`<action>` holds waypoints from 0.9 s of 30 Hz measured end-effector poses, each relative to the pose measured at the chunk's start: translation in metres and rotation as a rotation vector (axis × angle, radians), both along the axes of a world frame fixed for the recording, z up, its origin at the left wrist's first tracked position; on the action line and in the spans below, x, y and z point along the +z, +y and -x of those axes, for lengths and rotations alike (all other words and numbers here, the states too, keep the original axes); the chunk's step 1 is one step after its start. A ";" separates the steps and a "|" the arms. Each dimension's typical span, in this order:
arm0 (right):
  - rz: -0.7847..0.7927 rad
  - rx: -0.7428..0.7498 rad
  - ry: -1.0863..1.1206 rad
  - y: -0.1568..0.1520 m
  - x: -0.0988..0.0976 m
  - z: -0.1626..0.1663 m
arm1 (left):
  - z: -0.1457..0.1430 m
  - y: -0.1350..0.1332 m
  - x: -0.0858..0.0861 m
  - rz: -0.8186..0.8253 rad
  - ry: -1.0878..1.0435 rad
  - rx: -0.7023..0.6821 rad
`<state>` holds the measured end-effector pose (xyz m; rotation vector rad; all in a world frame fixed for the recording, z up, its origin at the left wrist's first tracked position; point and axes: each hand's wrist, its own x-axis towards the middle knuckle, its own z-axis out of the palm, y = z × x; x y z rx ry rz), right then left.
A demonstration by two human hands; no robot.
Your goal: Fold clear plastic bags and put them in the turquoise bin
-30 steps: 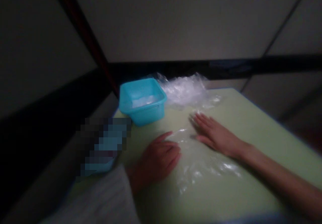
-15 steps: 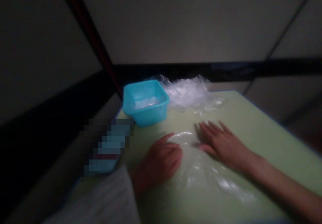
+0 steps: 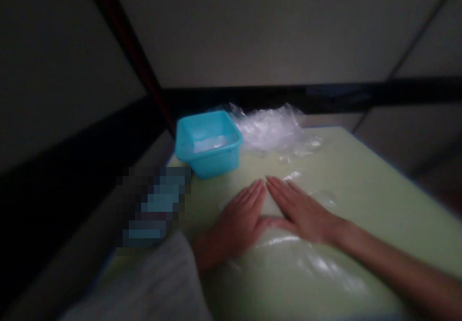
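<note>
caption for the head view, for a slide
Left hand and right hand press flat on a clear plastic sheet beside a blue tub.

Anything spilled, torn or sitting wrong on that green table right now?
Nothing spilled or torn that I can make out. The left hand and right hand lie flat, fingertips together, on a clear plastic sheet on the pale green table. Only the crumpled clear plastic heap beside the turquoise square tub looks untidy.
</note>
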<state>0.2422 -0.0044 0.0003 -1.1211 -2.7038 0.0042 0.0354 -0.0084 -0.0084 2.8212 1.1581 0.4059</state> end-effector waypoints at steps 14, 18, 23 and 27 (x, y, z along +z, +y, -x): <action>0.013 -0.014 0.013 0.001 -0.002 -0.001 | 0.027 -0.002 0.009 0.068 0.051 0.027; 0.050 -0.014 -0.001 0.000 0.002 -0.001 | 0.031 -0.003 0.010 0.084 0.051 0.031; 0.116 -0.022 -0.021 0.007 0.007 -0.014 | 0.030 -0.003 0.011 0.085 0.051 0.036; 0.187 -0.100 -0.079 0.019 0.010 -0.039 | 0.030 -0.002 0.011 0.103 0.060 0.042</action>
